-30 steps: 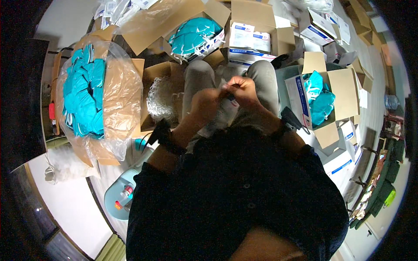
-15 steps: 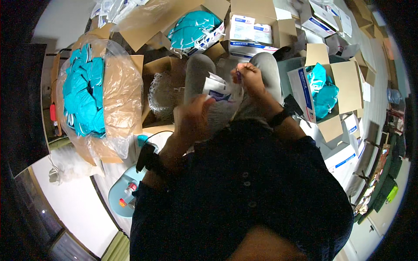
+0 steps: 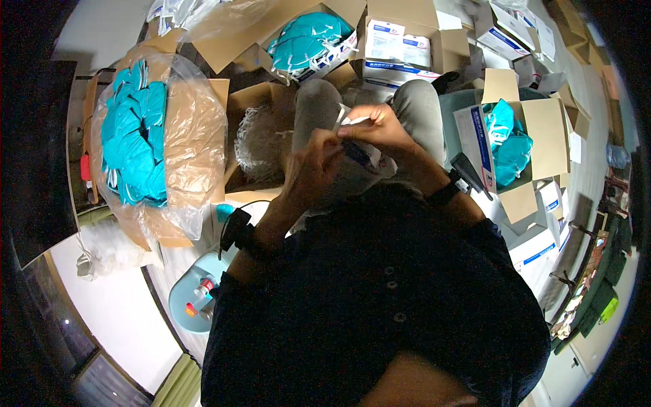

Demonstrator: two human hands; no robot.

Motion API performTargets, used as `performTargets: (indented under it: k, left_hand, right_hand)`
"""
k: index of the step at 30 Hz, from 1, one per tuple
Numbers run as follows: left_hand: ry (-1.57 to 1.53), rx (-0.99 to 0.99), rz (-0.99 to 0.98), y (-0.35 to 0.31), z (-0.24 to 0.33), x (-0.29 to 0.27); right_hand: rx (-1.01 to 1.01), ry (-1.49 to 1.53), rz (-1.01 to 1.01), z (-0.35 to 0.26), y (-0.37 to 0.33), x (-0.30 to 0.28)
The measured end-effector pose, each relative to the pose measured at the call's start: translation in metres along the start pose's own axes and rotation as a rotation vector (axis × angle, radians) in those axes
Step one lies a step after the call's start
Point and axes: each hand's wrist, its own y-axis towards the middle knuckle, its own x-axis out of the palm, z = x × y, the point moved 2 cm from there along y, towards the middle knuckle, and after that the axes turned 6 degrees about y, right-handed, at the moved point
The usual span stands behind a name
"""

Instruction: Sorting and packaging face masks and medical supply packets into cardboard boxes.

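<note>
Moved inward since the earlier frame, the blurred left hand (image 3: 317, 161), its grip unclear, meets the right hand (image 3: 384, 130), pinched closed on a white-and-blue packet (image 3: 366, 157) over the thighs (image 3: 315, 107), where uneven tugging could tear it.

One fisheye view: from my head, facing downward; my shirt (image 3: 366, 264) nearest, left hand (image 3: 317, 160) and right hand (image 3: 383, 129) just beyond.

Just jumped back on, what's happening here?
A seated person's hands meet over the lap. The right hand pinches a white-and-blue packet; the left hand is up against it, its grip blurred. Teal pieces fill the plastic-lined box at left; white packets sit in an open box ahead.
</note>
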Motion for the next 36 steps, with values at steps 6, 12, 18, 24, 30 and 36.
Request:
performTargets:
  k: [6,12,18,24,30,36]
  left_hand:
    - [0.024,0.144,-0.085,0.005,-0.016,-0.002]
    - [-0.033,0.059,-0.129,0.009,-0.031,0.013]
    - [0.267,0.261,0.021,-0.012,-0.023,0.046]
    - [0.175,0.444,0.056,-0.015,0.047,0.003]
    - [0.118,0.251,-0.013,-0.005,0.0,-0.019]
    - [0.052,0.114,-0.041,-0.004,-0.014,-0.01]
  right_hand:
    - [-0.146,-0.152,0.03,-0.001,-0.004,0.005]
    - [-0.019,-0.053,0.223,0.014,-0.005,0.018]
    - [0.063,-0.586,0.465,0.061,0.006,-0.019]
    - [0.289,0.191,0.592,0.109,-0.016,-0.082]
    - [0.111,0.201,0.418,0.023,0.01,-0.039]
    - [0.13,-0.175,0.047,0.001,0.003,-0.005]
